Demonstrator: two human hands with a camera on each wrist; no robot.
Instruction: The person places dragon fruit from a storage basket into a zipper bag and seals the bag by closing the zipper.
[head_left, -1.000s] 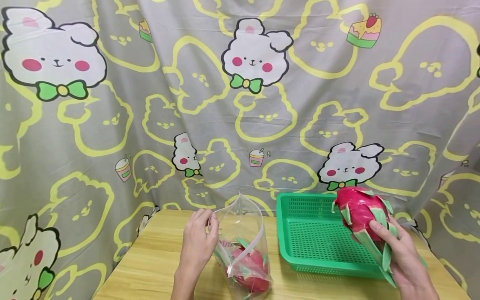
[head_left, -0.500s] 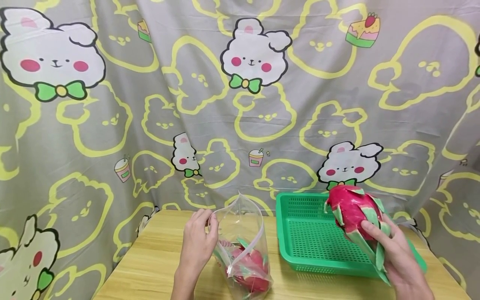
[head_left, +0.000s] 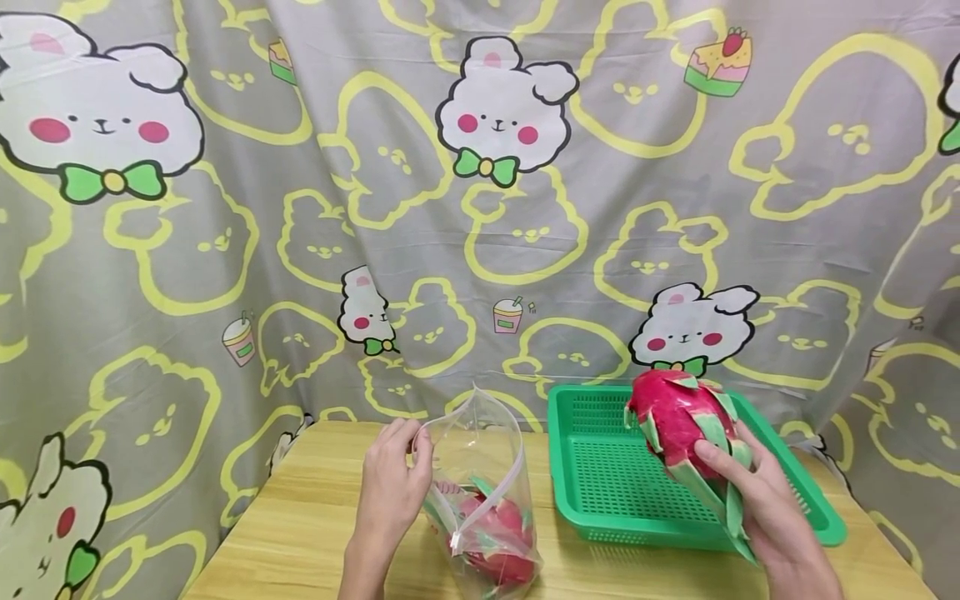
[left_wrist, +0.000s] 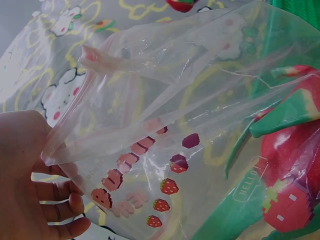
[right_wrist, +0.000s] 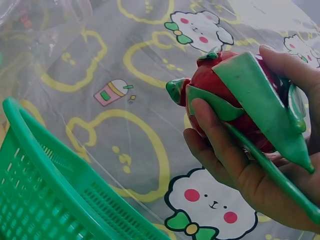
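Dragon fruit has shifted left toward the clear bag; it's held up by the green basket, long axis tipped up-left, right hand gripping its lower end; left hand's nearer the bag, pinching its rim.

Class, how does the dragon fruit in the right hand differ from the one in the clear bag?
The held dragon fruit is lifted in the right hand; the bagged dragon fruit lies inside the clear bag.
The held dragon fruit has no plastic over it; the bagged dragon fruit shows through printed plastic.
Both have pinkish-red skin and green scales.
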